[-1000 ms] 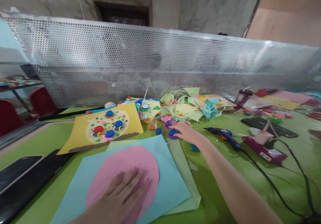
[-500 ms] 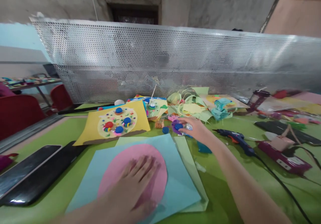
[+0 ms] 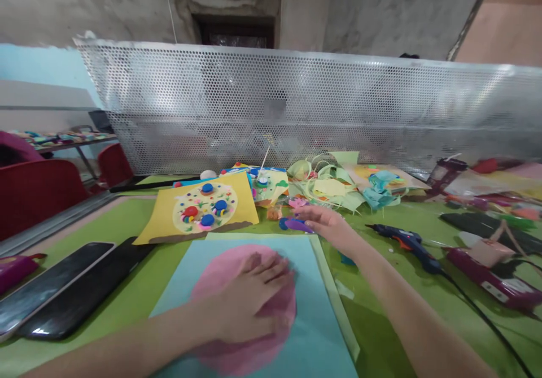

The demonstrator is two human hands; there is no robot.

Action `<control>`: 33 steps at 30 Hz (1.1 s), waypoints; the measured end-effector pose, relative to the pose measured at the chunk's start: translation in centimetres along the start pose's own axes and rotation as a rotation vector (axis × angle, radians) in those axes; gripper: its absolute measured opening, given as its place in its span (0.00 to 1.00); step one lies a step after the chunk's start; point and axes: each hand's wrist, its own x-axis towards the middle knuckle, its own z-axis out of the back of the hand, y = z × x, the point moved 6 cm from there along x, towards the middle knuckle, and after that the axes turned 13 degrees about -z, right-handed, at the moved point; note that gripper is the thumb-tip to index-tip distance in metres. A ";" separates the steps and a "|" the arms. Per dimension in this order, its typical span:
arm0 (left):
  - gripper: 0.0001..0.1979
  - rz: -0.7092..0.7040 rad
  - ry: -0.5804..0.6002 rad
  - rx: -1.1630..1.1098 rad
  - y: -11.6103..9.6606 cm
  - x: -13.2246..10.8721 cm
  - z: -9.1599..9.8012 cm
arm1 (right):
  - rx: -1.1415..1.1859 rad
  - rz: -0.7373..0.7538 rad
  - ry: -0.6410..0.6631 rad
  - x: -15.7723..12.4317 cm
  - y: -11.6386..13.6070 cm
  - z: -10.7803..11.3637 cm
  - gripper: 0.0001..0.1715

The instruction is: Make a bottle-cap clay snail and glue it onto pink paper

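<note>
The left hand (image 3: 254, 299) is lying flat, fingers spread, across a pink paper circle (image 3: 249, 360) on a smooth blue sheet (image 3: 322, 310); the right hand (image 3: 332, 228) is hanging, fingers bent, at a purple oval (image 3: 297, 225) just beyond, whether gripping I cannot tell.

The left hand (image 3: 253, 299) is bare, with slim fingers (image 3: 271, 270) and a broad back narrowing into a slender wrist (image 3: 210, 313). The left forearm (image 3: 161, 333), bare too, widens gradually toward the lower edge of the view. The right hand (image 3: 332, 229) is equally bare (its outline is slightly blurred), and the long, tapering right forearm (image 3: 406, 304) is uncovered as far as it shows.
</note>
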 end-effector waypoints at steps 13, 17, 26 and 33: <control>0.13 0.294 -0.600 -0.702 2.7 -1.9 2.0 | 0.023 0.042 0.073 -1.6 0.7 -4.3 0.22; 0.10 0.307 -0.593 -0.779 2.6 -1.8 1.8 | 0.008 0.026 0.051 -1.6 0.9 -4.1 0.21; 0.08 -0.160 -0.044 -0.626 -1.6 -2.1 2.1 | 0.011 -0.033 -0.324 -0.9 0.1 1.8 0.20; 0.16 -0.138 0.015 -0.284 -1.5 -2.2 2.0 | -0.266 -0.094 0.044 -0.6 -0.8 -3.2 0.20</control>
